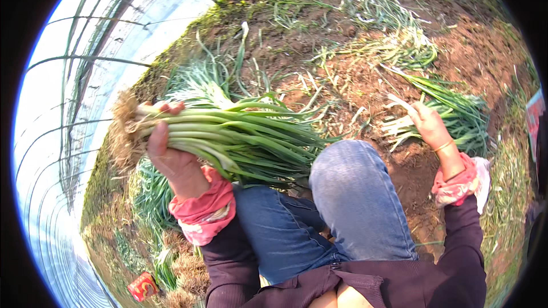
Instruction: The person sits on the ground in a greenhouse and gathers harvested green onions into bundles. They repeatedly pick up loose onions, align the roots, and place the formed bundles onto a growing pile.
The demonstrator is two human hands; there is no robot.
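My left hand (177, 158) grips a thick bunch of green onions (244, 132) near the root end. Its tangled brown roots (126, 132) point left, and the green leaves spread right across my thigh, towards my raised knee. To the right, my right hand (430, 126) pinches the pale stem of a single green onion (399, 102), whose far part is hidden by the fingers. Right beside and beneath that hand lies a loose pile of green onions (469, 113) on the brown soil.
More green onions (201, 83) lie beyond the held bunch. Discarded leaves (398, 49) litter the soil ahead. Rooted bundles (188, 271) and a red packet (142, 286) are at lower left. A greenhouse frame with film (81, 57) curves along the left. My bent knee (357, 179) stands between both hands.
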